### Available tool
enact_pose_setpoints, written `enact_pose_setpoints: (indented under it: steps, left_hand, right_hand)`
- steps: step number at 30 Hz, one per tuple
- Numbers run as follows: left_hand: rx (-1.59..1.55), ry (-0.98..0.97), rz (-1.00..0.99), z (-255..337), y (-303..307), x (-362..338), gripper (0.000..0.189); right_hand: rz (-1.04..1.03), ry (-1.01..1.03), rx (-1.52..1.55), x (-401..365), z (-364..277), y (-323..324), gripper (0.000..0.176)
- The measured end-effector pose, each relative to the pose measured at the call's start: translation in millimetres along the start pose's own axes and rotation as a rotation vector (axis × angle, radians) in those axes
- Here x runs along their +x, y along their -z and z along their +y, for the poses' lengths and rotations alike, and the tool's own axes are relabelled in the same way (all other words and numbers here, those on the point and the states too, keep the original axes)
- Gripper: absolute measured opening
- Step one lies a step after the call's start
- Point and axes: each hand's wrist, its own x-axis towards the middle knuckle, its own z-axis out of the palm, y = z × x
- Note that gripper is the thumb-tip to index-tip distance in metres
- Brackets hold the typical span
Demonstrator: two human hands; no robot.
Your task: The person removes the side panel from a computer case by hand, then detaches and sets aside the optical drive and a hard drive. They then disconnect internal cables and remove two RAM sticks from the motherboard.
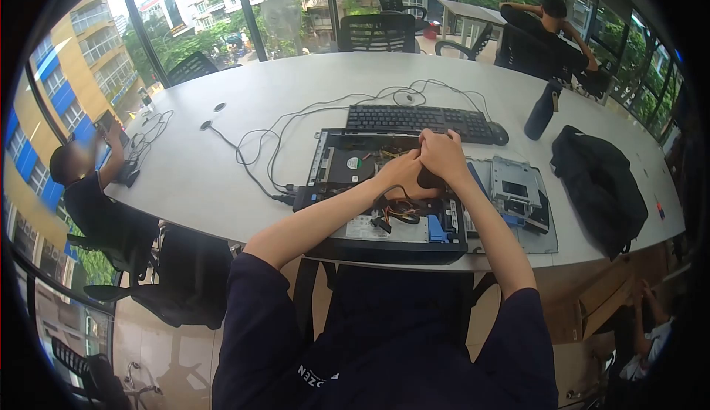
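Computer case [384,251]: on tabletop [185,155], cover off, interior exposed. Metal bracket [510,170]: out, beside case. Internal cables [400,209]: bunched, connector apparently loose. Left hand [401,175], right hand [444,155]: closed around dark item [427,178], identity unclear. Reclosing: not done.

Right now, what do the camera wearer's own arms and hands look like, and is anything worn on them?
Both the left hand and right hand are ungloved, with no watch or band visible. The forearms are bare below short, dark navy sleeves; the matching shirt has pale lettering.
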Motion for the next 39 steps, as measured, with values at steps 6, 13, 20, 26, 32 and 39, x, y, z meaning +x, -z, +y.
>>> enact_pose_setpoints:
  steps: [6, 13, 20, 26, 32, 39]
  left_hand:
    - [-0.016, 0.038, 0.134, 1, -3, -3, 0.054]
    - [-0.15, -0.045, 0.112, -32, -20, 8, 0.049]
    - [-0.011, -0.112, 0.115, -39, -28, 10, 0.058]
    - [0.058, -0.104, 0.067, -44, -30, 13, 0.059]
    - [0.103, -0.086, 0.025, -42, -29, 12, 0.062]
    - [0.127, -0.077, -0.054, -49, -26, 20, 0.063]
  right_hand:
    - [0.011, -0.024, 0.046, 2, 1, -1, 0.031]
    - [-0.061, -0.073, 0.052, 0, -8, 11, 0.035]
    - [-0.06, -0.07, 0.065, -1, -8, 9, 0.035]
    - [-0.043, -0.06, 0.063, 0, -5, 5, 0.036]
    - [-0.031, -0.051, 0.036, -1, -4, 6, 0.036]
    - [-0.054, -0.055, 0.037, 1, -6, 6, 0.037]
